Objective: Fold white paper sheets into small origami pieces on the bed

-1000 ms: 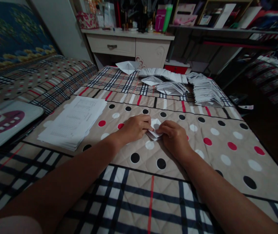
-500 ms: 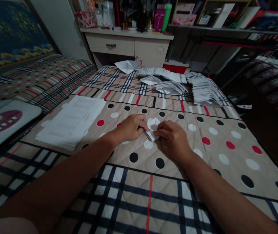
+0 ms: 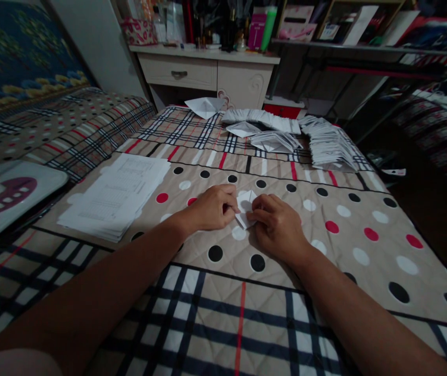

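A small piece of folded white paper (image 3: pixel 246 203) lies between my hands on the dotted bedspread (image 3: pixel 282 271). My left hand (image 3: pixel 216 206) pinches its left edge with thumb and forefinger. At its right edge, the curled fingers of my right hand (image 3: pixel 276 222) grip it too and cover part of it. Left of my hands is a stack of printed paper sheets (image 3: pixel 116 193). Farther back sit a pile of folded papers (image 3: pixel 275 141), a long row of folded papers (image 3: pixel 262 119) and a tall stack of folded papers (image 3: pixel 329 146).
An opened folded paper (image 3: pixel 204 106) rests at the bed's far edge, before a white dresser (image 3: pixel 182 73) crowded with bottles and boxes. A white plastic item with a purple panel (image 3: pixel 12 198) is at the far left. A metal-framed shelf (image 3: pixel 364 48) stands at the back right.
The folded paper has shifted slightly between my fingers, and its near edge looks different. Both hands stay in nearly the same place. The piles have not moved.
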`<state>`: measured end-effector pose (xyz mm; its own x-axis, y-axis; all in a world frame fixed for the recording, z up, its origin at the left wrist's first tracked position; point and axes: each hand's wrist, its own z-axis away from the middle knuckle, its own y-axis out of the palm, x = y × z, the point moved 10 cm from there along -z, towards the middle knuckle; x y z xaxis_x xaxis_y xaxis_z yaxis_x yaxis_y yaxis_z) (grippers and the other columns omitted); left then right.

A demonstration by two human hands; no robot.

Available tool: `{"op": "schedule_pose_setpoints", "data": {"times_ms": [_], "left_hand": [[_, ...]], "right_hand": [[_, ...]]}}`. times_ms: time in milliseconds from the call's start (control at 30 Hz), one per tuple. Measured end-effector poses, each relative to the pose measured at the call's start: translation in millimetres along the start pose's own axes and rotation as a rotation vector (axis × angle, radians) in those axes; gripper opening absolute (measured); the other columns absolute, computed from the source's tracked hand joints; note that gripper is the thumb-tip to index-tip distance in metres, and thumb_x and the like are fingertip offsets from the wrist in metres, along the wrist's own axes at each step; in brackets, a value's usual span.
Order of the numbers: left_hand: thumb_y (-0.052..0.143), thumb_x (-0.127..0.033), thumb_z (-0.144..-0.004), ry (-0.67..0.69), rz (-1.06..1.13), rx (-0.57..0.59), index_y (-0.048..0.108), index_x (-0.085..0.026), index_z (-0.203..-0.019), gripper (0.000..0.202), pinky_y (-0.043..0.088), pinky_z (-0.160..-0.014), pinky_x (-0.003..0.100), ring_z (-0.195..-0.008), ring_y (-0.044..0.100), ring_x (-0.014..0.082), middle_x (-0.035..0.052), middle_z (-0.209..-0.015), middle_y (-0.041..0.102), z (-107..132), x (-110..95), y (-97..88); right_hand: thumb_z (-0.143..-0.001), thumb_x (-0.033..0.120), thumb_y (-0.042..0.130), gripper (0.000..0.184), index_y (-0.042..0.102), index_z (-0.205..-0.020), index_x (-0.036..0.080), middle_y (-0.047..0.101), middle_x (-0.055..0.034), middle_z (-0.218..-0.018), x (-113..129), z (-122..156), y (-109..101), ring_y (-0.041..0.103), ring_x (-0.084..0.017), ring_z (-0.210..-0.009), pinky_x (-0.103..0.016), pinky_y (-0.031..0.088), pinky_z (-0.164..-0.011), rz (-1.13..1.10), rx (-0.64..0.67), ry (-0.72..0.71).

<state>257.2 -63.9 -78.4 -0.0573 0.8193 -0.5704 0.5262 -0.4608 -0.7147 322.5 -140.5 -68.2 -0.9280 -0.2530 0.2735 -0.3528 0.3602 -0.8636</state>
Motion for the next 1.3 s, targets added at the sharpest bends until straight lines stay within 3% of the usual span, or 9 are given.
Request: {"op": "schedule_pose_setpoints", "data": {"times_ms": [67,233,433,533,667,900,1033,1167,1300], "left_hand": [[0.063,-0.011,-0.076,-0.033,-0.012,-0.01,0.071,-0.014,-0.067,0.013,0.041,-0.059,0.025,-0.065,0.053,0.0111,0.0024,-0.075,0.058,-1,1,0.8],[0.077,-0.032,-0.075,-0.196,-0.013,-0.061,0.063,-0.015,-0.059,0.027,0.04,-0.06,0.025,-0.064,0.052,0.0107,-0.0001,-0.071,0.056,-1,20,4.2],[0.082,-0.039,-0.068,-0.297,-0.131,-0.069,0.064,-0.018,-0.083,0.032,0.044,-0.07,0.028,-0.081,0.058,0.0157,0.0015,-0.091,0.061,0,29,-2.7],[0.083,-0.049,-0.063,-0.349,-0.22,-0.068,0.063,-0.019,-0.095,0.048,0.044,-0.072,0.03,-0.088,0.058,0.019,0.0028,-0.095,0.063,1,31,-8.8],[0.079,-0.057,-0.064,-0.409,-0.286,0.013,0.064,-0.021,-0.08,0.042,0.035,-0.061,0.028,-0.075,0.056,0.0179,-0.0002,-0.074,0.063,1,37,-5.4],[0.082,-0.046,-0.064,-0.388,-0.017,-0.043,0.064,-0.017,-0.072,0.034,0.029,-0.054,0.024,-0.056,0.048,0.0093,-0.0047,-0.063,0.057,4,43,0.0],[0.084,-0.038,-0.061,-0.398,0.216,-0.115,0.062,-0.015,-0.067,0.032,0.03,-0.05,0.02,-0.052,0.043,0.0068,-0.0068,-0.057,0.052,5,44,0.9],[0.086,-0.029,-0.055,-0.476,0.425,-0.153,0.06,-0.014,-0.064,0.032,0.03,-0.045,0.018,-0.048,0.044,0.0056,-0.0067,-0.054,0.053,5,48,1.3],[0.083,-0.023,-0.057,-0.572,0.585,-0.143,0.059,-0.013,-0.063,0.027,0.037,-0.044,0.017,-0.048,0.054,0.0081,-0.0026,-0.055,0.06,7,53,4.9]], "right_hand": [[-0.067,0.006,0.053,0.024,0.072,-0.076,0.015,0.062,-0.0089,-0.09,-2,0,-2,0.055,-0.022,-0.085,-0.034,0.043,-0.073,-0.043,-0.007,0.029],[-0.074,0.013,0.054,0.019,0.072,-0.074,0.016,0.062,-0.0064,-0.084,-18,-1,-2,0.058,-0.019,-0.078,-0.031,0.043,-0.069,-0.148,-0.021,0.186],[-0.078,0.025,0.062,0.012,0.07,-0.083,0.017,0.064,-0.0027,-0.081,-44,3,2,0.06,-0.017,-0.073,-0.029,0.043,-0.063,-0.115,-0.039,0.422],[-0.071,0.032,0.072,0.032,0.069,-0.099,0.017,0.065,-0.0055,-0.095,-51,6,0,0.062,-0.02,-0.081,-0.031,0.045,-0.067,-0.031,-0.054,0.48],[-0.071,0.038,0.073,0.039,0.069,-0.103,0.017,0.066,-0.0066,-0.095,-56,5,4,0.062,-0.023,-0.086,-0.033,0.046,-0.072,0.018,-0.007,0.499],[-0.071,0.041,0.072,0.039,0.068,-0.1,0.016,0.068,-0.0075,-0.086,-56,4,1,0.059,-0.022,-0.076,-0.031,0.04,-0.064,0.041,-0.021,0.481],[-0.071,0.042,0.072,0.028,0.069,-0.086,0.018,0.062,-0.001,-0.066,-60,6,5,0.051,-0.015,-0.058,-0.027,0.031,-0.053,-0.06,0.018,0.518],[-0.07,0.043,0.073,0.026,0.065,-0.069,0.018,0.052,0.0034,-0.055,-66,11,12,0.043,-0.012,-0.052,-0.025,0.027,-0.049,-0.272,0.006,0.563],[-0.073,0.04,0.071,0.025,0.067,-0.072,0.016,0.055,0.002,-0.06,-68,15,25,0.045,-0.012,-0.055,-0.024,0.032,-0.05,-0.644,-0.02,0.595]]}}
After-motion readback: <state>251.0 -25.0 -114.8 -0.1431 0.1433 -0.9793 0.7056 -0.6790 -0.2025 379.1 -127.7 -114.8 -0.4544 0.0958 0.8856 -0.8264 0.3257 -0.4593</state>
